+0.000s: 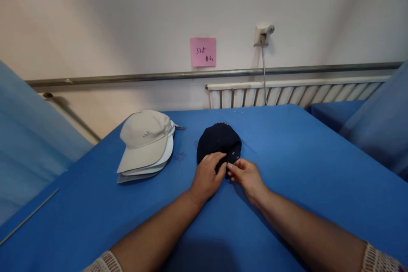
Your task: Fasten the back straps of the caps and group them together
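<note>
While the left grip (pixel 208 175) clasps a domed cloth cap (pixel 217 139), the right grip (pixel 249 177) pinches its edge.

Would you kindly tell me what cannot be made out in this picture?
All in the head view:
- Dark cap: part of the near side, hidden by the left hand.
- Part the right hand pinches: covered by its fingers, too small.
- Lower caps: fronts hidden under the beige cap.
- Thin stick: near end, cut off by the left edge.
</note>
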`<action>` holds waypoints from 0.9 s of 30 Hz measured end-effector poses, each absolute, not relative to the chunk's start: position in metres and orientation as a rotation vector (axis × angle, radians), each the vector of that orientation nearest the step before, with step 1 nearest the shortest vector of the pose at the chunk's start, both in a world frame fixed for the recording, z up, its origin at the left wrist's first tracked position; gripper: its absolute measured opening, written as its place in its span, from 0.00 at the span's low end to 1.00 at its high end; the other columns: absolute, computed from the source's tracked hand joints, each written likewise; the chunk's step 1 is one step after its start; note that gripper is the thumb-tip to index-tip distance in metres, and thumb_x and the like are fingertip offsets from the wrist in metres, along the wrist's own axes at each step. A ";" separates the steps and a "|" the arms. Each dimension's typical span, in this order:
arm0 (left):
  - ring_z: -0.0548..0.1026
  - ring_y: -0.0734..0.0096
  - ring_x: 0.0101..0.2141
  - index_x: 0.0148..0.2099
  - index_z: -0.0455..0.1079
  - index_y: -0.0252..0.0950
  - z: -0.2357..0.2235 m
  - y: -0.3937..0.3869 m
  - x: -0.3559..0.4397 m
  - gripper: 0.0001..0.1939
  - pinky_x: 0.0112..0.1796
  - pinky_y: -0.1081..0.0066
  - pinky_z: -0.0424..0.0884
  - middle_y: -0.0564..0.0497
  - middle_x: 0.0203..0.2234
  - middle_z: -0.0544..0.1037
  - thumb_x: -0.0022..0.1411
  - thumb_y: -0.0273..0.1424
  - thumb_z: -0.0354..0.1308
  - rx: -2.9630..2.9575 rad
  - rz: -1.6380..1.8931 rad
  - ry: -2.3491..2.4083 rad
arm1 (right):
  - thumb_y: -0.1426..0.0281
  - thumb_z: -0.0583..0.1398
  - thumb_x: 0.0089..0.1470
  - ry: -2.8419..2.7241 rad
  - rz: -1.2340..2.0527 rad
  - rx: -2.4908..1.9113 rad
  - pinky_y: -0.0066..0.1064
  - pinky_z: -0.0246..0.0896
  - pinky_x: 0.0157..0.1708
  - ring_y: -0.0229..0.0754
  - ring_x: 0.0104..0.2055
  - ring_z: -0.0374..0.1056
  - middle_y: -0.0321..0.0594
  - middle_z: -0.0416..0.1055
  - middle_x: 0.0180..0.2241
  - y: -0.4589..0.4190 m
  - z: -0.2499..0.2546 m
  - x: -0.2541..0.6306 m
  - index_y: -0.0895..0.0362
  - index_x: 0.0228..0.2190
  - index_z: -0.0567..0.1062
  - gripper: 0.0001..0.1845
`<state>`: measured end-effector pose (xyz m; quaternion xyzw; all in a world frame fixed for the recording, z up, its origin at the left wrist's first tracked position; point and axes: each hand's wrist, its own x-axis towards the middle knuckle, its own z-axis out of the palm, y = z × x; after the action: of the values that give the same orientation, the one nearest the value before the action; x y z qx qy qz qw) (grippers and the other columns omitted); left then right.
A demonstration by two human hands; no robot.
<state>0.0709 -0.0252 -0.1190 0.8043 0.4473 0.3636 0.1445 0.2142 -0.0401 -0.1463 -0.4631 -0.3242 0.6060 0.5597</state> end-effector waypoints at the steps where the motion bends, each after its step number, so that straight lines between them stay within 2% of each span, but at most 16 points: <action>1: 0.74 0.62 0.48 0.51 0.71 0.37 -0.120 -0.024 0.071 0.14 0.50 0.59 0.70 0.46 0.45 0.78 0.64 0.31 0.54 2.300 1.026 1.301 | 0.54 0.71 0.34 -0.771 1.420 -1.097 0.27 0.58 0.22 0.34 0.21 0.63 0.35 0.70 0.20 -0.040 -0.147 0.214 0.58 0.22 0.72 0.23; 7: 0.75 0.63 0.46 0.51 0.73 0.38 -0.129 -0.018 0.070 0.15 0.48 0.61 0.71 0.48 0.45 0.79 0.62 0.32 0.56 2.023 0.968 1.334 | 0.53 0.72 0.31 -0.772 1.413 -1.100 0.28 0.60 0.24 0.34 0.22 0.64 0.36 0.70 0.21 -0.039 -0.150 0.213 0.58 0.21 0.73 0.24; 12: 0.76 0.65 0.39 0.48 0.74 0.37 -0.131 -0.015 0.070 0.15 0.43 0.64 0.72 0.49 0.39 0.80 0.58 0.33 0.60 1.856 0.976 1.289 | 0.54 0.73 0.29 -0.781 1.435 -1.057 0.28 0.61 0.24 0.35 0.24 0.65 0.36 0.71 0.21 -0.039 -0.145 0.211 0.58 0.23 0.73 0.25; 19: 0.74 0.68 0.35 0.43 0.73 0.36 -0.125 -0.017 0.071 0.11 0.38 0.68 0.71 0.50 0.35 0.78 0.56 0.30 0.60 1.772 1.023 1.236 | 0.54 0.74 0.30 -0.807 1.458 -1.058 0.28 0.60 0.24 0.35 0.23 0.65 0.36 0.71 0.20 -0.040 -0.141 0.214 0.58 0.22 0.71 0.25; 23: 0.75 0.69 0.38 0.46 0.72 0.37 -0.125 -0.020 0.072 0.12 0.42 0.67 0.71 0.50 0.37 0.78 0.59 0.30 0.58 1.790 1.036 1.173 | 0.56 0.73 0.31 -0.830 1.459 -1.065 0.28 0.59 0.23 0.35 0.22 0.65 0.36 0.70 0.20 -0.039 -0.141 0.216 0.58 0.21 0.71 0.23; 27: 0.75 0.68 0.41 0.47 0.71 0.37 -0.125 -0.021 0.072 0.12 0.45 0.66 0.70 0.50 0.40 0.78 0.60 0.30 0.58 1.830 1.029 1.161 | 0.58 0.72 0.34 -0.886 1.466 -1.011 0.29 0.61 0.24 0.37 0.25 0.67 0.37 0.71 0.22 -0.040 -0.142 0.216 0.58 0.24 0.75 0.20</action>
<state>0.0716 -0.0205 -0.1250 0.7107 0.4511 0.3996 0.3628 0.2159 -0.0399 -0.1422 -0.4263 -0.3736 0.6181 0.5447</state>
